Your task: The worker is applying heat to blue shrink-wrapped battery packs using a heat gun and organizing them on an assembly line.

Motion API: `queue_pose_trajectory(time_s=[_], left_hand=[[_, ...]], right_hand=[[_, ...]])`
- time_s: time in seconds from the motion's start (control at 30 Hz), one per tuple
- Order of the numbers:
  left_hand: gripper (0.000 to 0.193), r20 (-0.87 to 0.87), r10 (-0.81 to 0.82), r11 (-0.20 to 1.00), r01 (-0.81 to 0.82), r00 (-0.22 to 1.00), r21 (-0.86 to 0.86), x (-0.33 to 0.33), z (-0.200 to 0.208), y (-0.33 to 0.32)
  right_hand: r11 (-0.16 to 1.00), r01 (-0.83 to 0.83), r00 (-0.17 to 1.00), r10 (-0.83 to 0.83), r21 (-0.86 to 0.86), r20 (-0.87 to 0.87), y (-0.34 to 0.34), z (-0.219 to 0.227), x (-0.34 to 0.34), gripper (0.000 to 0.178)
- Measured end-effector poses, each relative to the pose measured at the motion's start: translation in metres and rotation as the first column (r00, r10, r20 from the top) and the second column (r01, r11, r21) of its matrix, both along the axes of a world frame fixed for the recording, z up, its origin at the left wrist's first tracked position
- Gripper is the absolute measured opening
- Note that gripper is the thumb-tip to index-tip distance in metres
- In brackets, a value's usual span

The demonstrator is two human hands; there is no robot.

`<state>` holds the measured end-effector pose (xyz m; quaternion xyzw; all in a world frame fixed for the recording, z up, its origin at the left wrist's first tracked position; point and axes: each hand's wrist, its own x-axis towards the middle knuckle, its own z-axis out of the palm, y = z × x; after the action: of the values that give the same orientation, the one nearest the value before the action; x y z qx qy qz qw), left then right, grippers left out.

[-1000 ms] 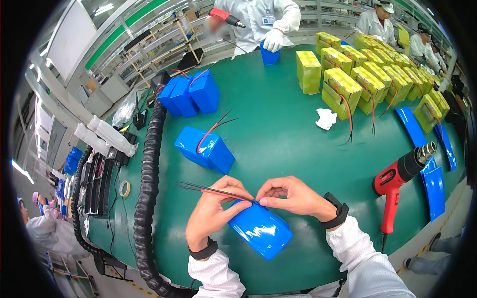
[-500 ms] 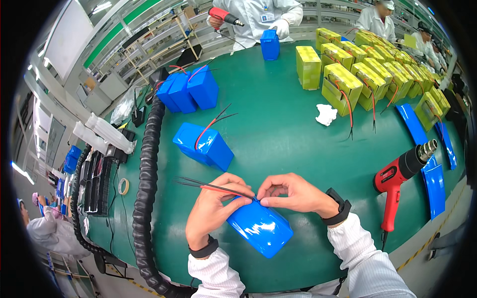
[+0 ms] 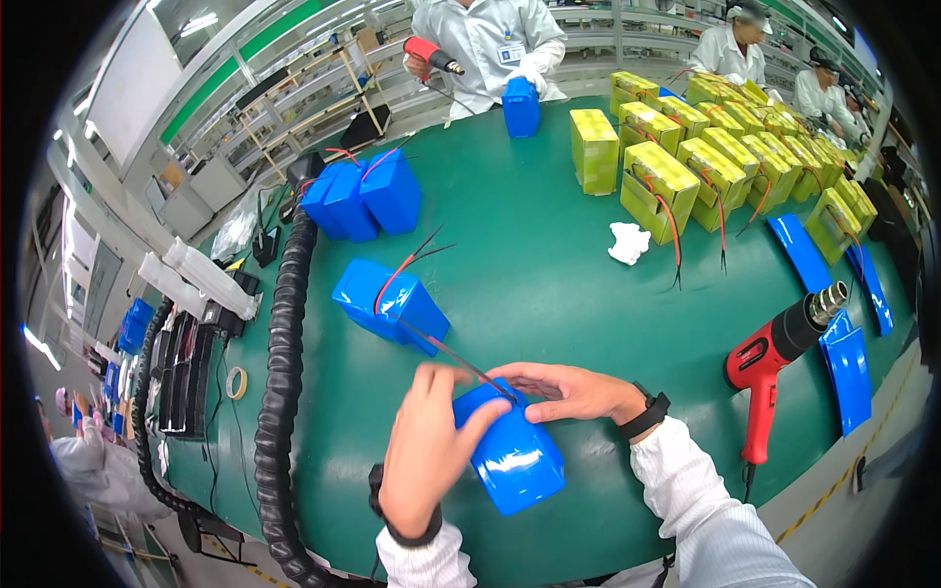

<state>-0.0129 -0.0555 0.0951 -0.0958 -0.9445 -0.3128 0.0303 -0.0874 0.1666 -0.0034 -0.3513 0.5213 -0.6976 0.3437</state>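
A blue shrink-wrapped battery pack [image 3: 518,461] lies tilted on the green table in front of me, its thin wires [image 3: 470,367] rising from the top edge toward the far left. My right hand [image 3: 578,394] grips the pack's far right edge, thumb on top and fingers behind. My left hand [image 3: 423,451] is at the pack's left side, thumb against the wrap and fingers apart from it, slightly smeared by motion. Just beyond stands another blue battery pack [image 3: 392,306] with red and black leads.
A red heat gun [image 3: 760,377] stands at right beside blue wrap sleeves [image 3: 845,367]. Yellow taped packs [image 3: 659,191] fill the far right, near a crumpled white cloth [image 3: 627,243]. Blue packs [image 3: 387,191] and a black ribbed hose [image 3: 284,382] line the left. Opposite, a co-worker [image 3: 490,49] holds another heat gun.
The wires swung from lying leftward to pointing farther away. My left hand let go of them and drew back; my right hand moved from a pinch to a grip round the pack's edge.
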Motion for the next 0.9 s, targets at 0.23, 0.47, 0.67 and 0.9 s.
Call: queue_pose_trajectory(time_s=[0.23,0.47,0.67,0.9], left_hand=[[0.102,-0.144,-0.255,0.93,0.203,0.956,-0.306,0.033,0.011,0.049],[0.093,0.123,-0.267,0.948,0.283,0.956,-0.143,0.009,0.017,0.024],[0.059,0.085,-0.239,0.963,0.247,0.967,-0.106,0.009,0.029,-0.014],[0.027,0.014,-0.356,0.932,0.354,0.934,0.076,-0.016,0.002,-0.038]], right_hand=[[0.994,0.09,0.989,-0.081,0.068,-0.122,0.02,0.015,-0.011,0.064],[0.867,0.22,0.952,-0.091,0.447,-0.292,0.068,0.045,-0.013,0.031],[0.917,0.36,0.877,-0.27,0.172,-0.399,0.043,0.048,-0.001,0.043],[0.928,0.369,0.756,-0.268,0.051,-0.598,0.018,0.044,0.01,0.048]])
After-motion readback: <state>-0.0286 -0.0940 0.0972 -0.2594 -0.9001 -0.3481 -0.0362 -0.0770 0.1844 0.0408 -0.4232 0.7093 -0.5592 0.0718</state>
